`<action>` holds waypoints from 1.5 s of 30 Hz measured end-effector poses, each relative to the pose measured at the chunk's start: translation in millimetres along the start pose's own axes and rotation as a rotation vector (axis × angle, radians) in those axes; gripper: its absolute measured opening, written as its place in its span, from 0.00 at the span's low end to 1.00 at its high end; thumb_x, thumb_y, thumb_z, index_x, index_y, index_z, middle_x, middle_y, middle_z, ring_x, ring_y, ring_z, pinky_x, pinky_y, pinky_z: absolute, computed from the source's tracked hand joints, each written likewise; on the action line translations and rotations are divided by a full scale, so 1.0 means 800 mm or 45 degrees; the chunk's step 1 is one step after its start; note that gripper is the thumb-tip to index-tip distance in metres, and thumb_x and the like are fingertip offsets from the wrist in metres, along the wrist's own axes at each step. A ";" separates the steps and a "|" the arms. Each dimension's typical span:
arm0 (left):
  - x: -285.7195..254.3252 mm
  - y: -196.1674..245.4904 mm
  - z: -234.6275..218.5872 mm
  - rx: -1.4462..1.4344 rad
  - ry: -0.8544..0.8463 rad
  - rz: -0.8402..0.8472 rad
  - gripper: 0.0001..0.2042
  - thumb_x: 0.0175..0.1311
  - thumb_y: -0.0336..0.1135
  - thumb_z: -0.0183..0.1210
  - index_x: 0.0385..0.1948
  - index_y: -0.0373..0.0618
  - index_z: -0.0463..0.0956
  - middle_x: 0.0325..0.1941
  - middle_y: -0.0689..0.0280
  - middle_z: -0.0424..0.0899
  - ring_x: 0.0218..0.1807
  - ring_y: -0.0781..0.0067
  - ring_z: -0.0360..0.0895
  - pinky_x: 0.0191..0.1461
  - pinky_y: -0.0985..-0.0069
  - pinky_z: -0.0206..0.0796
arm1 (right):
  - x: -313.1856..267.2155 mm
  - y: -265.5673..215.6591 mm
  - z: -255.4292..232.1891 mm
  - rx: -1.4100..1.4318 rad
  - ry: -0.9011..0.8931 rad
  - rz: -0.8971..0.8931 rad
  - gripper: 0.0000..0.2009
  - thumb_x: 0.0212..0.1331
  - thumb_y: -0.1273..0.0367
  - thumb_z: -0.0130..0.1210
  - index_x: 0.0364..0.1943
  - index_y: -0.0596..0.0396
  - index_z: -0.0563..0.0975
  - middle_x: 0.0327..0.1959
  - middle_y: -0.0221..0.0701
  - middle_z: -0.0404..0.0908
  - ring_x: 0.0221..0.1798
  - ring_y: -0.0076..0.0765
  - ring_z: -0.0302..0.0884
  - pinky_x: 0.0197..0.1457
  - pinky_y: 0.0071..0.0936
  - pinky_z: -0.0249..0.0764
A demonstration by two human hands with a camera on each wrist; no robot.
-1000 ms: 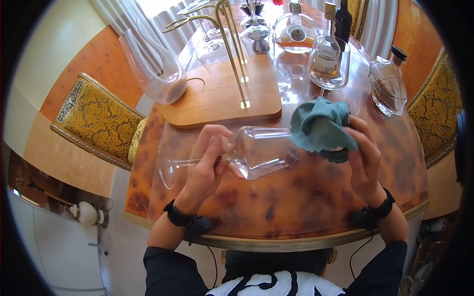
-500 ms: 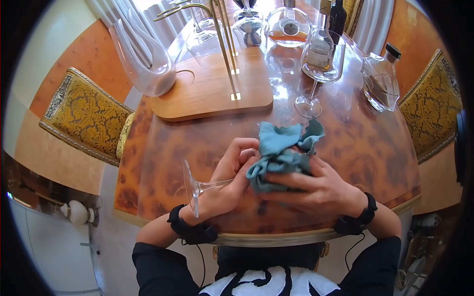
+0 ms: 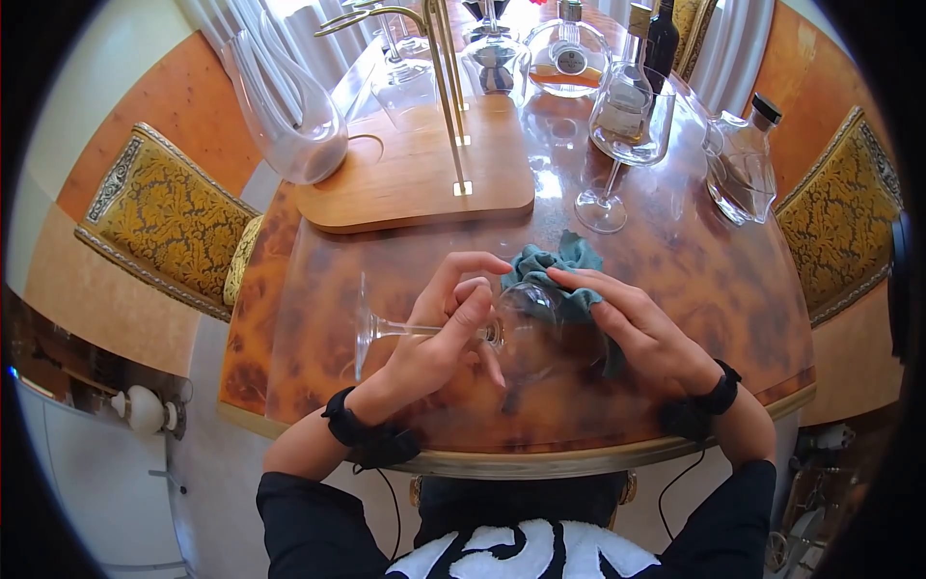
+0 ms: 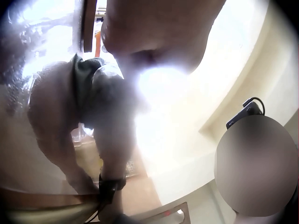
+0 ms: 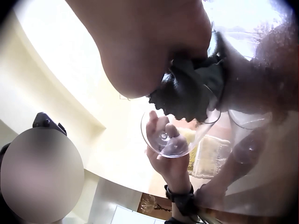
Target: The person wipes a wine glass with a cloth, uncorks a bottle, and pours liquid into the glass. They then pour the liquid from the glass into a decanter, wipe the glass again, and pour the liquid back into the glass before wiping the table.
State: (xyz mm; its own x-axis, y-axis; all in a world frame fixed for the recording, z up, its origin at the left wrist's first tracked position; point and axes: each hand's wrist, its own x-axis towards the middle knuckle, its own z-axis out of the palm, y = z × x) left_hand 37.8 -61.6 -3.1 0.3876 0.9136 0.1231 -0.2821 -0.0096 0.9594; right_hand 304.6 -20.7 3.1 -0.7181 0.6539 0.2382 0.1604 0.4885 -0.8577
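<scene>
In the head view a clear stemmed glass (image 3: 550,333) lies sideways above the table, its foot to the left and its bowl to the right. The left hand (image 3: 439,333) pinches the stem close to the bowl. The right hand (image 3: 651,333) holds a teal cloth (image 3: 540,262) against the bowl's rim side. From the right wrist view, the cloth (image 5: 187,91) covers part of the rim of the glass bowl (image 5: 154,137), with the left hand (image 5: 170,147) behind the glass. The left wrist view shows the cloth (image 4: 86,81) darkly, and the glass hardly at all.
A wooden stand (image 3: 415,183) with brass arms stands beyond the hands, a decanter (image 3: 313,154) at its left. To the right are an upright stemmed glass (image 3: 603,207), bottles (image 3: 622,106) and a stoppered decanter (image 3: 743,169). The table's near edge (image 3: 521,463) runs before the person.
Since half a second ago, the right hand has shifted right and opened out from the bundled cloth, exposing the bowl. A second ago, hand and cloth were farther right, off the glass.
</scene>
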 end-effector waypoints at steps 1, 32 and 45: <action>0.001 0.001 -0.001 -0.002 0.001 -0.002 0.18 0.80 0.40 0.46 0.65 0.46 0.60 0.31 0.72 0.66 0.26 0.87 0.69 0.28 0.78 0.80 | -0.002 0.001 0.003 0.186 0.034 0.058 0.22 0.78 0.67 0.39 0.72 0.54 0.66 0.68 0.40 0.72 0.70 0.39 0.68 0.72 0.30 0.62; 0.008 -0.001 -0.042 -0.003 0.089 0.375 0.20 0.82 0.34 0.42 0.72 0.51 0.57 0.43 0.67 0.78 0.44 0.85 0.74 0.49 0.83 0.71 | 0.128 -0.067 0.028 -0.318 -0.412 -0.032 0.30 0.61 0.60 0.65 0.63 0.61 0.70 0.54 0.46 0.80 0.56 0.46 0.80 0.60 0.36 0.74; 0.078 0.069 -0.009 1.122 0.051 0.152 0.19 0.73 0.43 0.52 0.37 0.30 0.77 0.39 0.38 0.83 0.44 0.36 0.81 0.51 0.51 0.71 | 0.116 -0.041 0.050 0.186 -0.017 0.196 0.22 0.50 0.67 0.75 0.46 0.64 0.80 0.42 0.32 0.87 0.43 0.24 0.85 0.46 0.25 0.81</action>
State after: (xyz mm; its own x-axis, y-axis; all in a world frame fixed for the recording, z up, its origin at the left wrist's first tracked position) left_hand 40.1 -2.0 55.4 0.3630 0.8999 0.2416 0.4653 -0.3997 0.7898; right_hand 205.5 1.1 35.4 -0.7016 0.7064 0.0939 0.1697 0.2935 -0.9408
